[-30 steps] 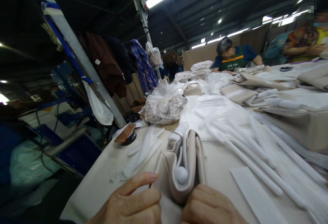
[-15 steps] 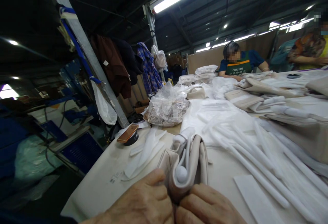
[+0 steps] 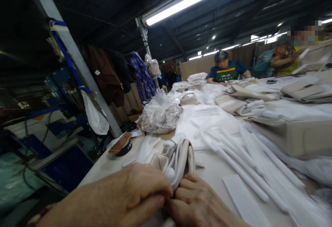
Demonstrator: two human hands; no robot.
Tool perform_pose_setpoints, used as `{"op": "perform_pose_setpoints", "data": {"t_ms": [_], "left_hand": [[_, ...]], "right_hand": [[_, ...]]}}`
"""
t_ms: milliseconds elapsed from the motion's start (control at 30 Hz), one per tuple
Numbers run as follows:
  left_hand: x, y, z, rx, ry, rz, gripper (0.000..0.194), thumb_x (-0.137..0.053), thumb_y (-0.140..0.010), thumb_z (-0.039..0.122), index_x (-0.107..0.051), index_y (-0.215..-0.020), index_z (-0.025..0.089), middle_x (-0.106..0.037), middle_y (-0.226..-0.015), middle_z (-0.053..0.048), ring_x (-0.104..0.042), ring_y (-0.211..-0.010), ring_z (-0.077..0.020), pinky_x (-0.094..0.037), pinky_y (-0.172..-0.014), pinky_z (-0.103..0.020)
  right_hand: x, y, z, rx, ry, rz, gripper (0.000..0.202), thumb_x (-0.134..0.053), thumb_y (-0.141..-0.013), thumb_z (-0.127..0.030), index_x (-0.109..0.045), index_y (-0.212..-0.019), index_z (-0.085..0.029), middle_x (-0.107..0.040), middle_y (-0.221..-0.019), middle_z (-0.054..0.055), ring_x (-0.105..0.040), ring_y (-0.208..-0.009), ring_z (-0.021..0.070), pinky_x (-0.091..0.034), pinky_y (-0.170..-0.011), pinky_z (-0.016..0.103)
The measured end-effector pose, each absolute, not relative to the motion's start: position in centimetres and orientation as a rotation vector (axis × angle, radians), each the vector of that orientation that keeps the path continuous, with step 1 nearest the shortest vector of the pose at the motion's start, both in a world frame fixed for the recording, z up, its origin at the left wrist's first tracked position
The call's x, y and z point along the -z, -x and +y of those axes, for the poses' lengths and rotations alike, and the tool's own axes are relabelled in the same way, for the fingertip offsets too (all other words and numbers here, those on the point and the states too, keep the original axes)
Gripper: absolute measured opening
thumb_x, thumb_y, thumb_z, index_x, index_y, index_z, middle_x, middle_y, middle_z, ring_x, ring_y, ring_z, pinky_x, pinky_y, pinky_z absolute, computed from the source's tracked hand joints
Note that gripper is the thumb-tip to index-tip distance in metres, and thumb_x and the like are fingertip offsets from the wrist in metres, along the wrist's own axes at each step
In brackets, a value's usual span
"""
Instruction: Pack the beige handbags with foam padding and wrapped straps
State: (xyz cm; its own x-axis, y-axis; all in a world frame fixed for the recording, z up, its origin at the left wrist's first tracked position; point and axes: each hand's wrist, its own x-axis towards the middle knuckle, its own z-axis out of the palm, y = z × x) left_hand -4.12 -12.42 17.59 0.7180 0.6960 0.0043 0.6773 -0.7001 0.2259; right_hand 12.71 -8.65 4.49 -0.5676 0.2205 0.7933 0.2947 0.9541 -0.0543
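Single head-worn view, low over the table's (image 3: 215,171) near edge, facing forward along it. Left hand (image 3: 124,199) and right hand (image 3: 199,202) fill the bottom of the frame, very close. The far edge, with seated co-workers (image 3: 225,71), is distant.

A beige folded fabric piece (image 3: 178,156) is seen wrapped round a white foam rod (image 3: 170,174). White rods (image 3: 233,157) are strewn over a cream table (image 3: 103,166) — beside an orange-brown phone (image 3: 120,143). A blue-and-white plaid shirt (image 3: 141,73) is hung behind — next to a brown jacket (image 3: 102,74).
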Motion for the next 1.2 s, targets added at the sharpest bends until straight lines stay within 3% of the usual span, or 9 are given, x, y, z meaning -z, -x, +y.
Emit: {"op": "perform_pose_setpoints", "data": {"t_ms": [133, 267, 367, 500, 733, 900, 967, 1100, 1200], "left_hand": [[-18.1, 2.4, -10.6, 0.114, -2.669, 1.069, 0.026, -0.051, -0.078, 0.000, -0.058, -0.090, 0.023, -0.056, -0.088, 0.003, -0.054, -0.082, -0.0113, -0.037, -0.070, -0.019], [-16.8, 1.6, -9.5, 0.132, -2.769, 1.094, 0.017, -0.053, -0.077, 0.004, -0.051, -0.074, 0.021, -0.051, -0.080, 0.004, -0.050, -0.074, -0.0117, -0.031, -0.061, -0.023], [-16.2, 1.7, -9.3, 0.060, -2.726, 1.138, 0.018, -0.053, -0.073, 0.003, -0.050, -0.077, 0.021, -0.052, -0.078, 0.004, -0.049, -0.075, -0.0123, -0.030, -0.062, -0.024], [-16.3, 1.7, -9.4, 0.010, -2.613, 1.308, 0.019, -0.054, -0.069, 0.008, -0.048, -0.082, 0.021, -0.053, -0.079, 0.003, -0.049, -0.071, -0.0141, -0.030, -0.060, -0.024], [-16.2, 1.2, -9.2, -0.004, -2.552, 1.328, 0.010, -0.052, -0.072, 0.012, -0.049, -0.076, 0.020, -0.052, -0.077, 0.003, -0.047, -0.072, -0.0140, -0.030, -0.062, -0.025], [-16.1, 1.3, -9.3, -0.015, -2.415, 1.414, 0.008, -0.056, -0.069, 0.016, -0.049, -0.071, 0.020, -0.052, -0.076, 0.004, -0.047, -0.070, -0.0129, -0.030, -0.062, -0.024], [-16.0, 1.3, -9.3, -0.071, -2.374, 1.414, 0.007, -0.056, -0.070, 0.017, -0.053, -0.076, 0.020, -0.054, -0.079, 0.004, -0.048, -0.071, -0.0128, -0.033, -0.064, -0.024], [-15.6, 1.0, -9.2, -0.123, -2.445, 1.272, 0.026, -0.055, -0.074, 0.015, -0.062, -0.096, 0.027, -0.056, -0.085, 0.002, -0.052, -0.079, -0.0153, -0.038, -0.071, -0.026], [-15.3, 0.7, -9.1, 0.023, -2.587, 1.120, 0.026, -0.050, -0.078, 0.011, -0.065, -0.092, 0.028, -0.056, -0.093, -0.001, -0.053, -0.083, -0.0162, -0.042, -0.071, -0.025]], "right_hand": [[-3.9, -12.6, -8.4, 0.130, 0.352, -2.119, 0.035, -0.038, -0.097, -0.017, -0.051, -0.064, -0.018, -0.056, -0.059, -0.004, -0.048, -0.056, 0.0101, -0.028, -0.056, 0.028], [-3.4, -13.3, -8.4, 0.061, 0.316, -2.071, 0.037, -0.029, -0.099, -0.020, -0.052, -0.070, -0.018, -0.058, -0.061, -0.003, -0.051, -0.058, 0.0104, -0.032, -0.058, 0.027], [-4.0, -14.8, -8.7, -0.114, 0.318, -2.031, 0.030, -0.029, -0.100, -0.031, -0.054, -0.090, -0.018, -0.060, -0.069, -0.001, -0.054, -0.062, 0.0114, -0.039, -0.060, 0.024], [-5.7, -16.5, -8.8, -0.457, 0.442, -2.002, 0.021, -0.035, -0.094, -0.014, -0.052, -0.107, -0.015, -0.057, -0.089, 0.007, -0.056, -0.076, 0.0132, -0.046, -0.065, 0.021], [-7.4, -16.3, -7.9, -0.517, 0.483, -2.125, 0.022, -0.036, -0.090, -0.008, -0.057, -0.087, -0.014, -0.058, -0.083, 0.007, -0.056, -0.074, 0.0140, -0.047, -0.063, 0.022], [-1.7, -20.8, -8.6, -0.125, 1.004, -1.954, 0.031, -0.047, -0.090, -0.021, -0.050, -0.120, -0.017, -0.061, -0.113, 0.013, -0.059, -0.105, 0.0224, -0.051, -0.087, 0.034], [2.6, -23.6, -9.4, -0.047, 1.510, -1.962, 0.035, -0.054, -0.084, -0.030, -0.057, -0.115, -0.014, -0.064, -0.108, 0.017, -0.064, -0.097, 0.0304, -0.054, -0.081, 0.044], [9.1, -26.9, -11.4, -0.180, 1.987, -2.000, 0.054, -0.062, -0.069, -0.031, -0.061, -0.118, -0.007, -0.066, -0.104, 0.020, -0.064, -0.096, 0.0359, -0.052, -0.083, 0.047], [9.8, -26.9, -12.1, -0.411, 2.111, -1.852, 0.073, -0.059, -0.067, -0.029, -0.044, -0.135, -0.008, -0.065, -0.107, 0.018, -0.062, -0.101, 0.0337, -0.049, -0.088, 0.044]]}}
